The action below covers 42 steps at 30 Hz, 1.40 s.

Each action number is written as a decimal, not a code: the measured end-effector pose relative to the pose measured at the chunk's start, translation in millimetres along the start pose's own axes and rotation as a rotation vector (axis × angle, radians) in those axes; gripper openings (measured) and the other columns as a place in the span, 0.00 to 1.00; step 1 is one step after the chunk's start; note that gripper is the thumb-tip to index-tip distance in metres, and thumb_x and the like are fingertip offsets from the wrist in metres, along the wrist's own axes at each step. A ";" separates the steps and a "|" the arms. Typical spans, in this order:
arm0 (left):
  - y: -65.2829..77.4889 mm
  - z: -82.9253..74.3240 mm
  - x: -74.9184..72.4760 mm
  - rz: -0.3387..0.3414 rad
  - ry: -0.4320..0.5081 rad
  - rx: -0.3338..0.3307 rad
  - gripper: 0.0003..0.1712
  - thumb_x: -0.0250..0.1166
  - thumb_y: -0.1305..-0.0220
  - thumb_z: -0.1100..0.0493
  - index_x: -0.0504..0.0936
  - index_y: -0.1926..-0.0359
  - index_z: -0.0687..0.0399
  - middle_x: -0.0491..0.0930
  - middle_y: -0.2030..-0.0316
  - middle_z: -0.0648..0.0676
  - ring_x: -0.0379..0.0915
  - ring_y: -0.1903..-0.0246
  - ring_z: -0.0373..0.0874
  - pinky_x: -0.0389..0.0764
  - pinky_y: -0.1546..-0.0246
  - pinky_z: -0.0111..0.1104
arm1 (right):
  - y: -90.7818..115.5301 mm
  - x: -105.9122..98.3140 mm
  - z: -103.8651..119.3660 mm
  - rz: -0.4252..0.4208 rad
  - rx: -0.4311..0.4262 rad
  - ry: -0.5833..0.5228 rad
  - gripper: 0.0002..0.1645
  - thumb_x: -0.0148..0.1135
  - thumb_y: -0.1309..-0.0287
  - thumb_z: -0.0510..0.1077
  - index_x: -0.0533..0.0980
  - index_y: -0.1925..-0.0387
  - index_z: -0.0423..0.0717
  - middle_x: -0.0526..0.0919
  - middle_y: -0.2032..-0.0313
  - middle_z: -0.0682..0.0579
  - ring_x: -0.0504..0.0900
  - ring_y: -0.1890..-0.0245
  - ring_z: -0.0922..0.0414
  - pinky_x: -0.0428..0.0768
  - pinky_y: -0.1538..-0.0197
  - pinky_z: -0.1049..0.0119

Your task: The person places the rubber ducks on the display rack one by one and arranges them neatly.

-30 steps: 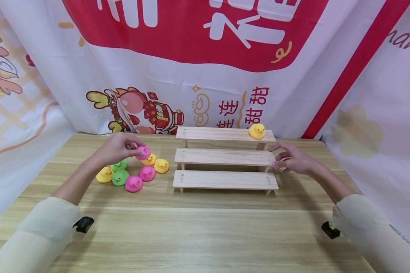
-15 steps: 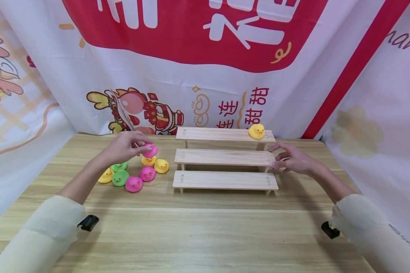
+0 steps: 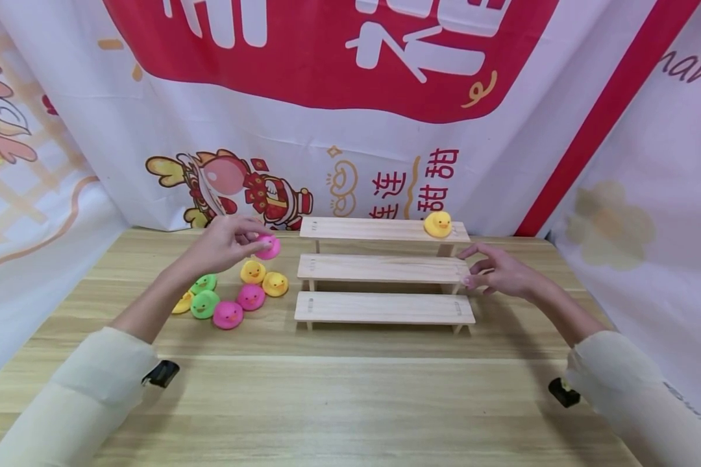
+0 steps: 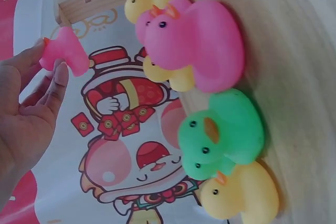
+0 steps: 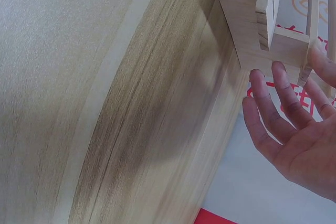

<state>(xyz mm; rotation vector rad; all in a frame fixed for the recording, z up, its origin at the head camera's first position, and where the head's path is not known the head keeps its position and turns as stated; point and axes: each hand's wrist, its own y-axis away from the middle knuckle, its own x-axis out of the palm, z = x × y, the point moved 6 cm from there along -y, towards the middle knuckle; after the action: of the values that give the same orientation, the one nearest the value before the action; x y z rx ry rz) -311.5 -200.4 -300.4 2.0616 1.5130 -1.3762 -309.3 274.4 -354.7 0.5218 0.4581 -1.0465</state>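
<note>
Between thumb and fingers my left hand pinches a pink rubber duck, raised above the group of ducks. The left wrist view shows this duck at the fingertips. A three-step wooden display stand stands to the right of it. At the right end of the middle step is my right hand, its fingers loosely spread, thumb and index finger right at the step's end. In the right wrist view that hand holds nothing in its palm. On the top step sits a yellow rubber duck, near the right end.
Left of the stand, several rubber ducks sit on the wooden table: yellow, pink and green ones. A printed cloth hangs right behind the stand, with more cloth on both sides.
My left hand has carried the pink duck up and to the right, away from the other ducks and closer to the stand. The right hand has stayed in place.
</note>
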 end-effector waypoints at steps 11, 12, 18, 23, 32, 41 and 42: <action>-11.7 -14.3 -2.4 0.039 0.063 -0.051 0.15 0.69 0.31 0.65 0.85 0.45 0.65 0.85 0.59 0.62 0.82 0.72 0.46 0.83 0.73 0.31 | 0.8 0.3 0.4 -0.003 0.000 -0.004 0.33 0.68 0.35 0.37 0.64 0.33 0.35 0.82 0.59 0.42 0.83 0.57 0.49 0.85 0.58 0.48; -12.8 -15.2 -2.6 0.038 0.073 -0.054 0.15 0.69 0.31 0.66 0.85 0.44 0.65 0.85 0.59 0.62 0.82 0.73 0.46 0.83 0.73 0.31 | 0.8 0.2 0.3 -0.003 0.000 -0.004 0.33 0.67 0.35 0.37 0.63 0.33 0.35 0.82 0.59 0.42 0.83 0.57 0.49 0.86 0.58 0.48; -18.5 -21.9 -6.6 0.011 0.108 -0.041 0.14 0.70 0.33 0.68 0.86 0.48 0.67 0.83 0.53 0.65 0.82 0.73 0.43 0.84 0.71 0.29 | 0.1 0.6 2.0 -0.002 0.008 0.006 0.33 0.66 0.34 0.37 0.63 0.33 0.36 0.83 0.60 0.45 0.83 0.58 0.53 0.85 0.58 0.49; -24.4 -28.2 -9.0 -0.028 0.089 -0.011 0.14 0.73 0.35 0.66 0.87 0.49 0.66 0.83 0.55 0.62 0.82 0.68 0.45 0.82 0.67 0.25 | 0.6 0.5 2.7 -0.001 0.010 0.009 0.33 0.67 0.34 0.38 0.63 0.33 0.36 0.82 0.59 0.43 0.82 0.57 0.52 0.85 0.57 0.48; -34.4 -37.2 -8.3 -0.066 0.081 -0.008 0.14 0.74 0.37 0.63 0.89 0.51 0.63 0.84 0.61 0.58 0.79 0.67 0.47 0.79 0.63 0.24 | -0.1 0.3 -0.2 -0.001 0.037 0.013 0.34 0.66 0.34 0.39 0.63 0.32 0.37 0.83 0.58 0.43 0.82 0.55 0.50 0.85 0.55 0.47; -44.1 -45.4 -3.4 -0.088 0.085 0.012 0.14 0.78 0.45 0.64 0.90 0.56 0.62 0.86 0.67 0.57 0.78 0.71 0.46 0.75 0.71 0.27 | -0.2 -0.5 -0.9 -0.002 0.032 0.016 0.34 0.66 0.34 0.38 0.63 0.32 0.36 0.83 0.58 0.44 0.82 0.56 0.51 0.85 0.57 0.47; -45.2 -46.3 -2.7 -0.090 0.079 0.010 0.14 0.78 0.45 0.64 0.90 0.56 0.62 0.85 0.68 0.57 0.78 0.72 0.46 0.75 0.72 0.27 | -0.2 -0.4 -0.8 -0.002 0.029 0.016 0.34 0.66 0.34 0.38 0.63 0.32 0.36 0.83 0.58 0.44 0.82 0.56 0.51 0.85 0.57 0.47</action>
<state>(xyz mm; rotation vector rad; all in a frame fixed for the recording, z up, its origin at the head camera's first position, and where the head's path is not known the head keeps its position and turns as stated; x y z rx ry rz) -324.5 -152.1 -259.4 2.1008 1.6534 -1.3508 -309.7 275.2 -355.1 0.5560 0.4583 -1.0525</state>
